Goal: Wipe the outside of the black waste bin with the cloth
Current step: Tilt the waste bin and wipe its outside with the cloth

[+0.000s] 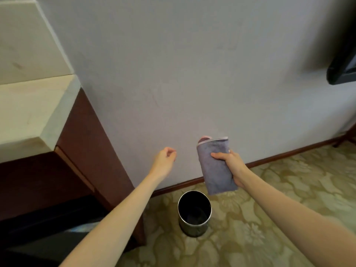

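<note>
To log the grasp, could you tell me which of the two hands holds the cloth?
The right hand grips the folded grey-blue cloth; the left hand is loosely curled and empty.

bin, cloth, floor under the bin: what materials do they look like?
Round black waste bin: probably metal, since its outer wall has a glossy sheen and its rim is thin and bright; lacquered plastic is possible.
Folded grey-blue cloth in the right hand: soft napped fabric, likely microfibre, with a paler stitched edge.
Beige floral-patterned floor: looks like matte carpet; pile not resolvable.
</note>
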`<state>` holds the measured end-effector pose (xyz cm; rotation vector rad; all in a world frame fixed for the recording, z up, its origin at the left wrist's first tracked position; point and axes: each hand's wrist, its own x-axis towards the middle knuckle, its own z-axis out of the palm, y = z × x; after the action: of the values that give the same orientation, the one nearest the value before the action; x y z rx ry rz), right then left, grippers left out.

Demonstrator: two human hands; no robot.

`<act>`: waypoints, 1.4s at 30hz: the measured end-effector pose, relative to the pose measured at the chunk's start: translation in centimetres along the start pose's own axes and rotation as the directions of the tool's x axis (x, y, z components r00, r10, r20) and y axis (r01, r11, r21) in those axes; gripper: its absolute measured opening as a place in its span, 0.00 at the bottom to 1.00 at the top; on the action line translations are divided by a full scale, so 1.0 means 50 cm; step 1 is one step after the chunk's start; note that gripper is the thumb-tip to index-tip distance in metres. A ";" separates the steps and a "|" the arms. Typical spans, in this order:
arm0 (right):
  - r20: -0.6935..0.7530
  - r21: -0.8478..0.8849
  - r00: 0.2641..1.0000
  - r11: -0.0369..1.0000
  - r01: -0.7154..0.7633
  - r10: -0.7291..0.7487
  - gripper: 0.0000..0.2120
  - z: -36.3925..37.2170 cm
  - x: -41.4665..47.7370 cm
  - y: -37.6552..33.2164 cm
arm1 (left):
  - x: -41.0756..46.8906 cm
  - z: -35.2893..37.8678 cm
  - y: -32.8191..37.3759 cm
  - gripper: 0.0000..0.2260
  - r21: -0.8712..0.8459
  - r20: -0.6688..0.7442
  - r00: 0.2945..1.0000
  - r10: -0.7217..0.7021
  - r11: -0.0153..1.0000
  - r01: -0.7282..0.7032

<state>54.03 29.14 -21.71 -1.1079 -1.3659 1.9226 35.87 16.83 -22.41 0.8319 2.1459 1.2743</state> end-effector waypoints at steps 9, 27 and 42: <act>-0.043 -0.009 0.998 0.999 0.050 -0.050 0.13 -0.067 0.130 0.159 | 0.051 0.112 -0.174 0.09 0.160 0.028 0.997 0.066 0.985 -0.070; -0.206 -0.021 0.960 0.982 0.187 -0.187 0.09 -0.246 0.406 0.761 | 0.156 0.531 -0.766 0.10 0.244 0.117 0.981 0.153 0.953 -0.177; -0.371 0.035 0.925 0.994 0.102 -0.081 0.10 -0.395 0.458 1.125 | 0.106 0.736 -1.027 0.17 0.585 0.438 0.875 0.208 0.673 -0.453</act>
<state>60.99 37.58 -84.63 -1.2786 -1.1285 1.5740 44.81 23.00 -84.89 1.6834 2.2197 0.3738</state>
